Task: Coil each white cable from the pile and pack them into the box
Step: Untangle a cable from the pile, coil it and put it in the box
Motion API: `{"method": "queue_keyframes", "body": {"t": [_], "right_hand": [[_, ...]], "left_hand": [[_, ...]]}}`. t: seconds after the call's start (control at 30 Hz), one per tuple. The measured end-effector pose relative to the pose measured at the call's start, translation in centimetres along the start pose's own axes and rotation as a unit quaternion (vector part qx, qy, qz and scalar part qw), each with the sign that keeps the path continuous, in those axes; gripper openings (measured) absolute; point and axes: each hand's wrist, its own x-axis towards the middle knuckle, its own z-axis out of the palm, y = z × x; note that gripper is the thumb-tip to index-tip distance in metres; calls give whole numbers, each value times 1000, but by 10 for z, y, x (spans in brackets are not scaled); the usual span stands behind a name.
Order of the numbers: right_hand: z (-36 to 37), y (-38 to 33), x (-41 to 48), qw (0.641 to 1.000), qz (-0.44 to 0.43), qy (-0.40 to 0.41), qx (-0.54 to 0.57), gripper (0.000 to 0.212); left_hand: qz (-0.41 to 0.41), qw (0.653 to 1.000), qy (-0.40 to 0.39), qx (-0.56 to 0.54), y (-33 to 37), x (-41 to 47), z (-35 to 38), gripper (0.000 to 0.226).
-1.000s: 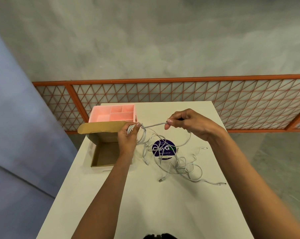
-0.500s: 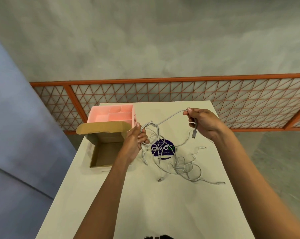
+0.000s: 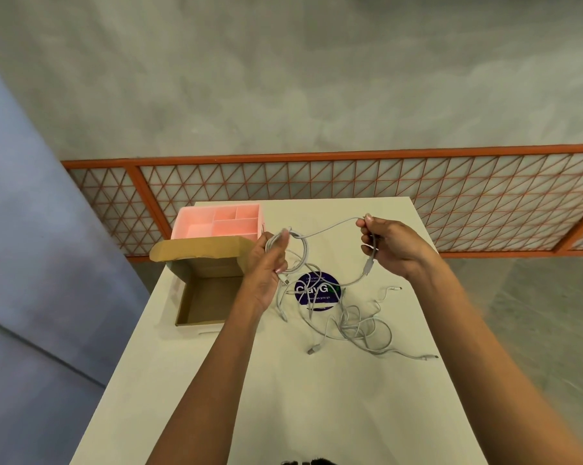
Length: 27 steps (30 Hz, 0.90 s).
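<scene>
Seen from the head camera, the left hand point(image 3: 270, 263) gripped a few loops of white cable point(image 3: 330, 226) above the table point(image 3: 317, 414), its fingers curled round the coil. The right hand point(image 3: 390, 246) pinched the same cable near its free end, with the plug hanging below. The pile point(image 3: 357, 327) of loose cables lay beneath the hands, partly over a round sticker point(image 3: 317, 290). The open cardboard box point(image 3: 209, 297) sat to the left, with a pink tray point(image 3: 216, 226) just behind it.
</scene>
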Motion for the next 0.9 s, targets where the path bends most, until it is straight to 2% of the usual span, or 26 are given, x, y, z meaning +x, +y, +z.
{"method": "queue_keyframes", "body": {"t": [0.1,0.23,0.37,0.5,0.57,0.67,0.8,0.9], "right_hand": [[1,0,-3,999,1,-18,28,24],[-2,6,-5,998,-23,-34,50,18],[-4,17,-6,990,-88,34,-102,15],[-1,31,3,959,-151,136,-198,16],[3,37,9,948,-162,156,-225,15],[13,42,15,963,-160,144,-163,17],[25,39,17,985,-144,75,-55,15],[31,38,16,992,-125,35,4,16]], "left_hand": [[27,999,34,27,-2,2,0,28],[23,998,61,-20,2,2,3,23],[0,997,53,-53,4,-1,8,21],[-11,998,39,-51,5,-3,13,18],[-17,998,35,-45,5,-4,15,23],[-30,998,40,-43,4,-5,17,27],[-43,998,41,-33,3,-4,19,28],[-48,998,37,-31,3,-5,20,21]]}}
